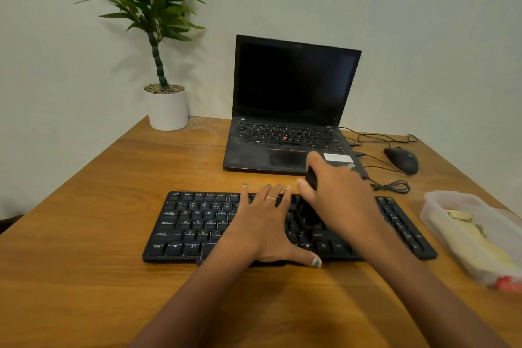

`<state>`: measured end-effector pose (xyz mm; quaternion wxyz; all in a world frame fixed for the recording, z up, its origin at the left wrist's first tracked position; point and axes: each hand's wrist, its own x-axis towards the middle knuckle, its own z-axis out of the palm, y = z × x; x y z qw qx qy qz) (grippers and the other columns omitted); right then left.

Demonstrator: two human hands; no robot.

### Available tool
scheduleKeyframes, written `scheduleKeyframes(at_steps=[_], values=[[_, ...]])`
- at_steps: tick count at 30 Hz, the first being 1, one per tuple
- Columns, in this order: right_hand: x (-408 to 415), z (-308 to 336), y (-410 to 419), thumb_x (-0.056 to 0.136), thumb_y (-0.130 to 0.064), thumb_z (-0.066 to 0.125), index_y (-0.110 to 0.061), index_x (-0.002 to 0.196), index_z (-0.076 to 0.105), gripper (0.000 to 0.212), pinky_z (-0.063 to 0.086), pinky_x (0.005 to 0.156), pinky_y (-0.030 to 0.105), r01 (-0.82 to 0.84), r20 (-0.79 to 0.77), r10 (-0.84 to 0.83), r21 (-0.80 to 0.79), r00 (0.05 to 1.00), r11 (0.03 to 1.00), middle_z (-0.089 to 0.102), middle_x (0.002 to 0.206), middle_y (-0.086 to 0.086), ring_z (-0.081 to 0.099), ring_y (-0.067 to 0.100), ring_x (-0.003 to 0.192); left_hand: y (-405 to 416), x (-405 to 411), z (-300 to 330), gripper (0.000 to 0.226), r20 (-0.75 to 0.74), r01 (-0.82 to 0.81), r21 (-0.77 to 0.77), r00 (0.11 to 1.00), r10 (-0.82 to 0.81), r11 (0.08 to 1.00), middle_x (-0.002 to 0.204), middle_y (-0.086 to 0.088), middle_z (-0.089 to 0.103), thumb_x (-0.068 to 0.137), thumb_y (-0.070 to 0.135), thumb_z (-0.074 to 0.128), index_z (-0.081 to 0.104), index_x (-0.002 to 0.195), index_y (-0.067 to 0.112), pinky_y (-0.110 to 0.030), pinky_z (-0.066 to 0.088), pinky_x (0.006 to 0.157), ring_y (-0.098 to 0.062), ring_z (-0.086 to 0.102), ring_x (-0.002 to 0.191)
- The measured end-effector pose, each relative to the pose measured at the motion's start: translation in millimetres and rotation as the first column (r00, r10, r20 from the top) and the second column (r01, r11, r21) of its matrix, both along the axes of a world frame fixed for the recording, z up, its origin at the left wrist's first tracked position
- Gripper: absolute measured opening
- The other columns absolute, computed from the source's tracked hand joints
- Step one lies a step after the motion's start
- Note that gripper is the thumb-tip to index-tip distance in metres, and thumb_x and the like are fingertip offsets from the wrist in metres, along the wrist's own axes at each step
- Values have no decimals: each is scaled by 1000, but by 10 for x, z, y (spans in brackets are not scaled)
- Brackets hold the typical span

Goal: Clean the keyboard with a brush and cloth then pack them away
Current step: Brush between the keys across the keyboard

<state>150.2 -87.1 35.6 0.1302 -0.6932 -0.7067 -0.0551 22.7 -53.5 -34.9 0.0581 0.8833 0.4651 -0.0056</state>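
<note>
Your left hand [264, 227] lies flat with fingers spread on the keyboard [197, 223], pinning that long, stiff, light slab, which sits across the desk [99, 178] in front of the laptop [288, 110] and would likely skid if you let go. Your right hand [343, 200] is wrapped round the black brush [310, 178], bristles down on the keys right of centre; hold its rigid handle low and sweep lightly, since the bristles are soft. No cloth is clearly visible.
</note>
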Motion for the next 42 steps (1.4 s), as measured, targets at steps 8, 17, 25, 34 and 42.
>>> scheduleKeyframes(at_steps=[8,17,25,34,42], values=[[104,119,-34,93,-44,46,-28,102,40,19,54,60,28,-2,-55,-1,-64,998,998,61,91,-2,60,13,69,-209,-266,-174,114,36,-47,179,999,41,983,162,1,-19,70,91,17,-14,154,20,-53,-17,116,-16,-19,148],[95,71,29,93,-43,45,-26,105,42,21,56,67,34,24,12,-23,-33,1000,999,59,83,-3,61,17,72,-288,-300,-265,99,84,-75,231,995,57,970,163,7,-8,78,87,9,-8,155,26,-52,-21,114,-11,-14,148],[118,100,-29,93,-43,44,-27,98,43,17,47,57,28,15,43,-14,-33,999,999,60,81,-4,59,14,64,-313,-298,-258,100,93,-108,244,992,88,964,164,7,2,77,88,10,-5,155,27,-53,-21,114,-11,-5,150],[135,39,39,92,-43,44,-26,103,46,20,52,62,33,8,7,-8,6,1000,1000,58,81,-3,58,17,71,-313,-303,-256,101,97,-108,233,991,88,966,163,8,6,75,88,8,-1,155,28,-52,-20,114,-12,0,150],[178,69,-5,93,-44,43,-26,93,42,18,54,59,29,1,-36,-4,-101,999,995,62,79,-4,60,13,59,-304,-304,-259,101,89,-100,220,993,82,970,163,8,6,74,88,8,-1,155,27,-51,-17,117,-11,0,150]])
